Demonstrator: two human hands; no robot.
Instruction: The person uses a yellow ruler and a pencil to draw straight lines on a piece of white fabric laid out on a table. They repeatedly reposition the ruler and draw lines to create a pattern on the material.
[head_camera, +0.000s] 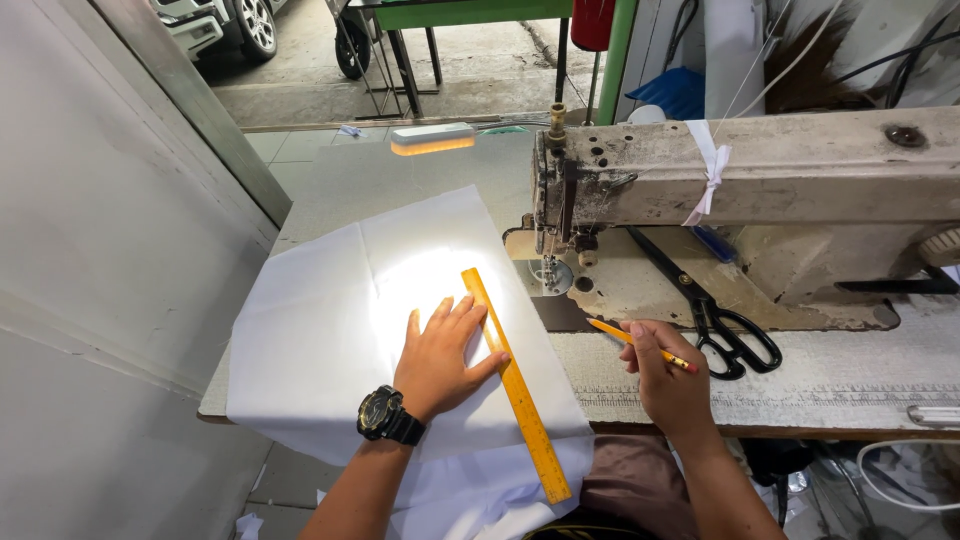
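White cloth (330, 340) is lying spread on the table (830, 385); left hand (440, 355) is pressing flat on it, fingers splayed, touching the yellow ruler (515, 385). Ruler is running diagonally, far-left to near-right. Right hand (665, 385) is gripping a pencil (640, 345) just right of it.

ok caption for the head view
Left hand pins yellow ruler on white cloth; right hand holds pencil.

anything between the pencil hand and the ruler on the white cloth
Nothing visible does. The right hand holds the pencil just right of the ruler, with only bare white cloth and table edge between them. The left hand presses on the ruler's far side; the scissors lie farther right.
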